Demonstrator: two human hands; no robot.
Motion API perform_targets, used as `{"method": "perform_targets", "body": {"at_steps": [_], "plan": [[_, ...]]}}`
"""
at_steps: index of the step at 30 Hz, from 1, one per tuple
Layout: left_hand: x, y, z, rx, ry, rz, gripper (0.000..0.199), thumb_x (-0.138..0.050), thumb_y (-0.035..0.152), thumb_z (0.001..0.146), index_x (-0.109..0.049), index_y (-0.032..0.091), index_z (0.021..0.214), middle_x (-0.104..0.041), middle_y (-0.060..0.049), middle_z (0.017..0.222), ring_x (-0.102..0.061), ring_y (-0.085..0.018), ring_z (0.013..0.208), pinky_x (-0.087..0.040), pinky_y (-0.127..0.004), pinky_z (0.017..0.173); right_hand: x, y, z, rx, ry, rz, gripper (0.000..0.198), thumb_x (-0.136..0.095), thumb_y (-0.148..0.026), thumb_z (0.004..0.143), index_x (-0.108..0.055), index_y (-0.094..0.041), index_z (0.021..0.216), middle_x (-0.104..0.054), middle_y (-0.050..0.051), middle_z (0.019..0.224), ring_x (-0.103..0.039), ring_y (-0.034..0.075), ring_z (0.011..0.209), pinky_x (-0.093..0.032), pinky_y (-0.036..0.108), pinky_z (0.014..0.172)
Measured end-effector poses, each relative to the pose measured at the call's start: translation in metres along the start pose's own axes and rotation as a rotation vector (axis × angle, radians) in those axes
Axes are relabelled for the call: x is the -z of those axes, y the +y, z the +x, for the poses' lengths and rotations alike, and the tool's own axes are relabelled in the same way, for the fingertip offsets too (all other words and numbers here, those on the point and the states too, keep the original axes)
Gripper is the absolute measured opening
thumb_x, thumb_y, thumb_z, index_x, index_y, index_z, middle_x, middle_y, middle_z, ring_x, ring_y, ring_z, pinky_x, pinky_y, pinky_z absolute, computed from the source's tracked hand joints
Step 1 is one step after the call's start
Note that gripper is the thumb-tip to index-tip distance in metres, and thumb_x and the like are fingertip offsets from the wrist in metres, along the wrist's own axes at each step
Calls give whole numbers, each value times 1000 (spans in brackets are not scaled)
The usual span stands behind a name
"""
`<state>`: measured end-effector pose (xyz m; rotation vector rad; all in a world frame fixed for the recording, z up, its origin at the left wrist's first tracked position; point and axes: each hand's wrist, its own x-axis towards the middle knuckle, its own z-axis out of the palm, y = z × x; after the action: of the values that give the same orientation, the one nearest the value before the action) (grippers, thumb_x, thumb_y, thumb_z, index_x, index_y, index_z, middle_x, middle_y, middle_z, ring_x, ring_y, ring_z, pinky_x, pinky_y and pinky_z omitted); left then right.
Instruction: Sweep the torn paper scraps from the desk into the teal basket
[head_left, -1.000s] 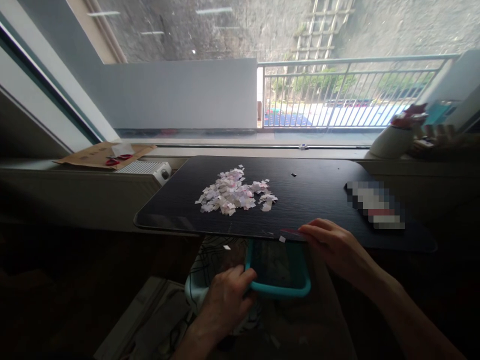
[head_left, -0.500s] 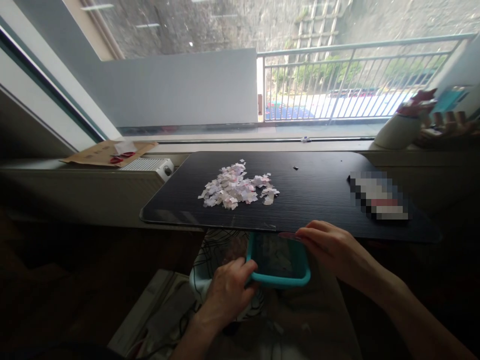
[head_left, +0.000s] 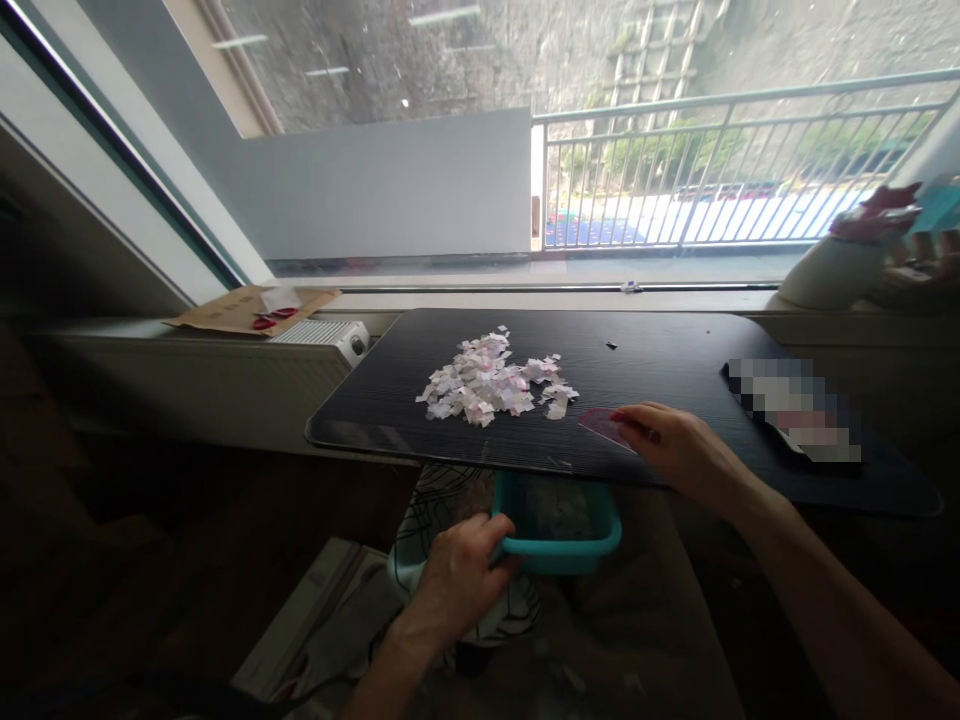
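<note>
My left hand [head_left: 465,565] grips the near-left rim of a turquoise plastic basin [head_left: 559,549], fingers closed over the edge. Pale scraps lie dimly visible inside the basin, which sits just under the front edge of the dark table [head_left: 660,350]. Above the tabletop, my right hand [head_left: 679,445] pinches a thin, see-through pink plastic piece [head_left: 600,425]; its exact kind is unclear. To the left of that piece, a loose heap of small cut paper scraps [head_left: 480,385] spreads over the table.
A blurred-out object [head_left: 799,410] lies at the table's right. Red-handled scissors [head_left: 274,319] rest on a brown paper envelope [head_left: 217,312] by the radiator [head_left: 326,340]. On the right sill stands a white figurine [head_left: 836,265]. A patterned cloth [head_left: 429,510] hangs below the table.
My right hand has risen from over the basin to above the tabletop with the pink plastic piece. The left hand keeps its grip on the basin. The view has shifted slightly.
</note>
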<state>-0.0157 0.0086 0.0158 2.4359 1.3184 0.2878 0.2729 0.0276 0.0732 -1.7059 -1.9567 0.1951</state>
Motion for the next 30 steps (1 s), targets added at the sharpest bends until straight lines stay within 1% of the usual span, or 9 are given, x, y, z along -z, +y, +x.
{"method": "perform_targets", "body": {"at_steps": [3, 8, 11, 14, 17, 18, 23, 26, 30], "plan": [[2, 0, 2, -11, -14, 11, 2, -58, 25, 84, -56, 24, 85, -54, 3, 75, -56, -16, 74, -36, -23, 63, -6, 10, 17, -89, -43, -26, 30, -49, -36, 85, -65, -18, 102, -69, 3, 79, -62, 17, 68, -45, 26, 61], [2, 2, 2, -7, -34, 29, 5, -58, 27, 84, -55, 24, 85, -54, 3, 76, -56, -16, 75, -36, -22, 64, 11, 13, 10, -57, 61, -218, 39, -52, -35, 83, -59, -15, 116, -62, 12, 109, -58, 26, 96, -45, 34, 78], [-1, 2, 2, -3, -43, 56, 4, -57, 27, 86, -56, 24, 87, -55, 2, 78, -56, -17, 77, -36, -23, 65, 27, 7, -30, -89, 7, -86, 30, -50, -33, 85, -61, -21, 110, -62, 6, 103, -60, 18, 81, -46, 29, 72], [-5, 2, 3, -12, -51, 98, 4, -55, 27, 86, -56, 24, 89, -55, 2, 80, -56, -18, 79, -36, -25, 67, 28, 0, -90, -106, -267, 171, 20, -47, -25, 85, -65, -23, 93, -64, 2, 89, -59, 14, 75, -45, 23, 66], [-8, 4, 5, -36, -58, 146, 4, -57, 27, 85, -55, 25, 89, -55, 1, 79, -57, -18, 78, -35, -25, 65, 9, -6, -149, -217, -553, 276, 22, -47, -16, 79, -68, -22, 81, -66, 0, 79, -60, 13, 71, -42, 21, 62], [-8, 5, 6, -45, -58, 159, 5, -57, 27, 85, -55, 25, 89, -56, 1, 80, -57, -19, 78, -35, -25, 65, 1, -8, -167, -255, -596, 268, 23, -47, -14, 77, -69, -21, 82, -67, 1, 81, -61, 13, 73, -42, 21, 64], [-6, 4, 7, -64, -42, 208, 5, -55, 29, 87, -54, 25, 89, -57, 1, 81, -57, -19, 77, -34, -26, 62, -40, -13, -224, -405, -623, 157, 24, -51, -13, 67, -68, -17, 83, -69, 5, 83, -62, 17, 76, -40, 23, 64], [-4, 1, 6, -59, -30, 223, 6, -54, 30, 88, -54, 25, 91, -57, 1, 81, -58, -19, 77, -34, -26, 61, -51, -11, -227, -436, -565, 171, 34, -45, -5, 63, -68, -16, 85, -70, 6, 86, -63, 17, 81, -40, 22, 66], [-4, -1, 7, -59, -18, 220, 7, -54, 31, 88, -54, 25, 91, -58, 2, 81, -58, -19, 77, -34, -26, 62, -52, -15, -195, -334, -541, 179, 33, -40, -7, 71, -69, -17, 83, -70, 4, 83, -63, 15, 77, -40, 21, 64]]}}
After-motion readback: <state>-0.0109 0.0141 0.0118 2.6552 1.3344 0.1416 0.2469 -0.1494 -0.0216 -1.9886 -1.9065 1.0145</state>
